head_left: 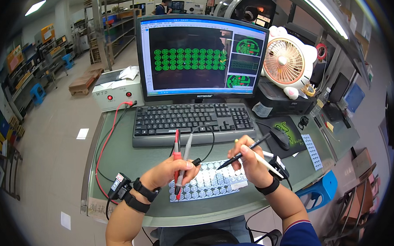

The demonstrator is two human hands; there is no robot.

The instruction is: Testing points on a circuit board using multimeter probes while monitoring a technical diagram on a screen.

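Head-worn view, downward over desk.
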